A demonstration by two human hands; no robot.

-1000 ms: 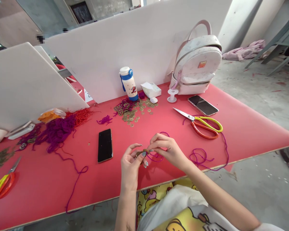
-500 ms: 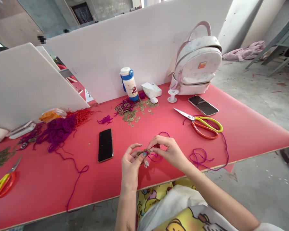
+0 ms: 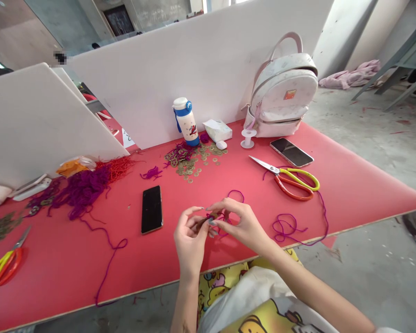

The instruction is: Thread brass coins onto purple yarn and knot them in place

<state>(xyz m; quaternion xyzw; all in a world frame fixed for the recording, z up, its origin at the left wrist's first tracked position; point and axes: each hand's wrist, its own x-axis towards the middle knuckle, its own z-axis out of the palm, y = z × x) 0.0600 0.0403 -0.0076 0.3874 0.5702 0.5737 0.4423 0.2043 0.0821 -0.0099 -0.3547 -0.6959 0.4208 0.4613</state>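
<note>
Above the red table's front edge, my left hand [image 3: 191, 236] pinches small bronze coins, partly hidden behind its fingers. My right hand [image 3: 237, 222] meets it from the right, with thumb and fingertips closed on purple cord at the coins. A loop of this purple cord [image 3: 243, 196] curves up behind the right hand. Which fingers bear on coin and which on cord is hard to make out. Beyond my hands, a heap of bronze coins [image 3: 190, 173] lies with purple cord tangled in it. Yellow-and-red scissors [image 3: 294, 182] rest to the right.
A black phone [image 3: 151, 209] lies left of my hands, another phone [image 3: 291, 152] at the right. A bottle [image 3: 188, 125], a tissue pack [image 3: 218, 131], a white spool [image 3: 248, 138] and a backpack [image 3: 280, 97] stand at the back. Purple yarn [image 3: 86, 187] and second scissors [image 3: 12, 261] lie left.
My right hand has shifted slightly left and its fingertips now press closer to the left thumb. The coins are more covered by the fingers. Everything on the table stays put.
</note>
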